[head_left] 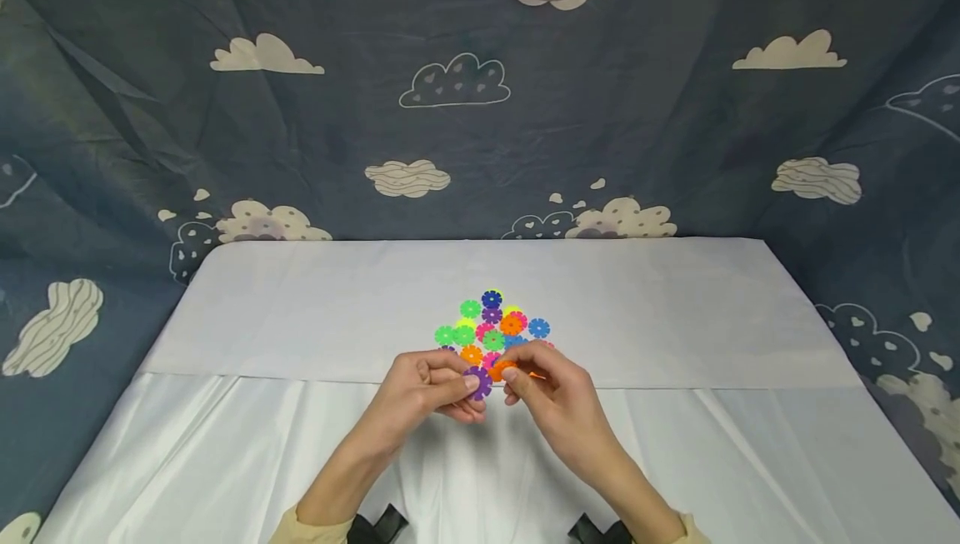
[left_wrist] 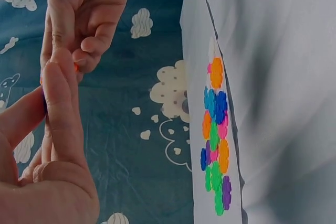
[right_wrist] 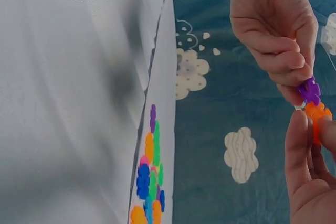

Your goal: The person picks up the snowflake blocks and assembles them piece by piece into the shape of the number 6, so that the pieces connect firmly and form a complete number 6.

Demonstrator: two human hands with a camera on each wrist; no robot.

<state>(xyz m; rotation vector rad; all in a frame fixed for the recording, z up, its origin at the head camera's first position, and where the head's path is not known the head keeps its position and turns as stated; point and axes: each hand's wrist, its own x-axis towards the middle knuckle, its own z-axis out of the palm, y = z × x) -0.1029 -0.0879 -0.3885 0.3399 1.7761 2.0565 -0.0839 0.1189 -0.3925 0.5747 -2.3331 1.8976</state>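
Observation:
My left hand (head_left: 429, 386) pinches a purple notched plastic disc (head_left: 477, 382) between thumb and fingertips. Held in the thumb and fingers of my right hand (head_left: 555, 386) is an orange notched disc (head_left: 501, 371). In the right wrist view the purple disc (right_wrist: 310, 91) meets the orange disc (right_wrist: 316, 115) at its edge; whether their slots are interlocked I cannot tell. Fingers hide most of both discs in the left wrist view. Just beyond the hands, a pile of similar discs (head_left: 493, 340) in green, orange, blue, pink, purple and yellow lies on the table.
A white cloth covers the table (head_left: 300, 311), with a fold line crossing it near the hands. Behind and at the sides hangs a dark blue curtain (head_left: 360, 19) with a cloud print. Black straps (head_left: 378, 525) show near both wrists.

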